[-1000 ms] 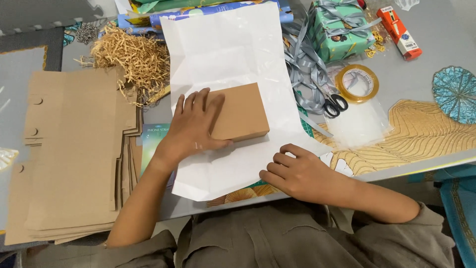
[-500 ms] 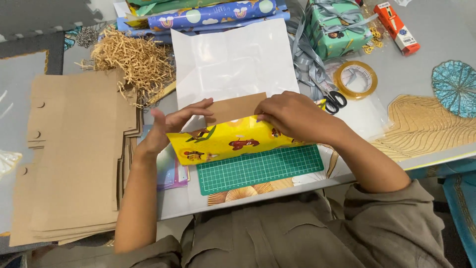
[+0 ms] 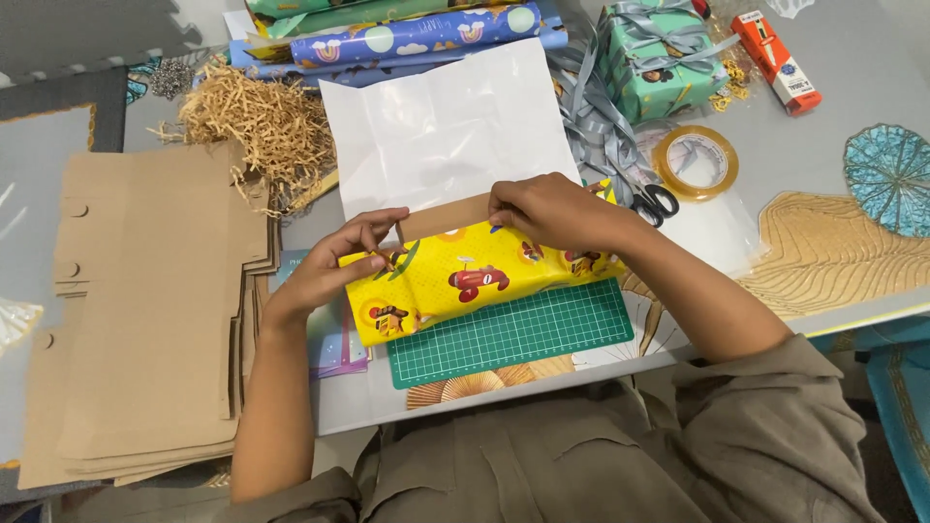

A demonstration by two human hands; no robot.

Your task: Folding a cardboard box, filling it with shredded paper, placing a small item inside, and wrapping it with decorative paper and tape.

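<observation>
Pressing down with both hands, we hold a yellow patterned wrapping sheet (image 3: pixel 475 276) folded up against a flat brown cardboard box (image 3: pixel 444 215). Our left hand (image 3: pixel 334 266) sits at the box's left end, fingers curled and pinching the paper's edge against the cardboard. Our right hand (image 3: pixel 552 208) lies over the box's right end, palm down, fingers bent and clamping paper to box. Both forearms run back toward our body.

Box and paper rest on a green cutting mat (image 3: pixel 513 334), its near part showing just below the paper. Beyond the box the sheet's white underside (image 3: pixel 446 131) spreads flat. Left of the box: a stack of flat cardboard blanks (image 3: pixel 145 310); beyond-left, a heap of shredded paper filler (image 3: pixel 257 121). Right of the box: scissors (image 3: pixel 651 199), then a tape roll (image 3: pixel 696 162). Beyond-right: a wrapped green gift (image 3: pixel 659 58) tied with grey ribbon. No open container shows its contents.
</observation>
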